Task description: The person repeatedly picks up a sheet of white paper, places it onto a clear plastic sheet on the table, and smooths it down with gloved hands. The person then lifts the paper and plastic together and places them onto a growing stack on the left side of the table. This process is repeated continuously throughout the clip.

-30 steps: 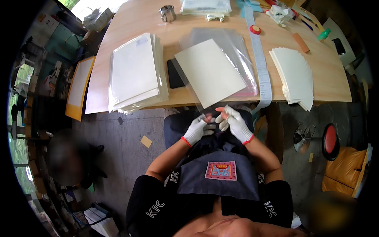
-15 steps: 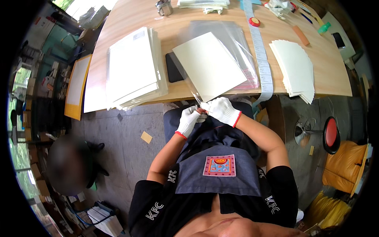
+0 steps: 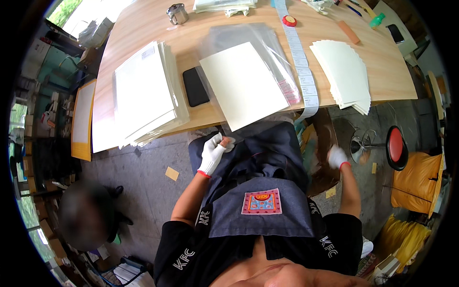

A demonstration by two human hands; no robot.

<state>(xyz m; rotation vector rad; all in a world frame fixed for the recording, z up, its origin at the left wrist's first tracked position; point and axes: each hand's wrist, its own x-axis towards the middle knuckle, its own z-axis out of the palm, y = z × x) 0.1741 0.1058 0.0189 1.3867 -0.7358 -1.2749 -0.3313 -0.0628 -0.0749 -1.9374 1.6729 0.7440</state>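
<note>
My left hand (image 3: 213, 153), in a white glove with a red cuff, is over my lap below the table edge. Its fingers are curled together with the thumb tip bare; whatever they may pinch is hidden. Just beyond it, a cream sheet (image 3: 244, 86) lies slanted on a pile of clear plastic sleeves (image 3: 272, 43), its near corner jutting past the table edge. My right hand (image 3: 337, 158), gloved alike, is out to the right beside a brown cardboard box (image 3: 325, 143). Motion smears its fingers.
On the table (image 3: 138, 28) lie a stack of sleeved sheets (image 3: 143, 86), a black phone (image 3: 195, 87), a strip of printed labels (image 3: 301, 62) and fanned cream cards (image 3: 342, 71). A metal cup (image 3: 177, 14) stands farther back. A red-seated stool (image 3: 396, 148) is at the right.
My right hand has left the left hand and the sheet's near corner, swinging right and down beside the box. My left hand has moved slightly left. The whole view has shifted a little.
</note>
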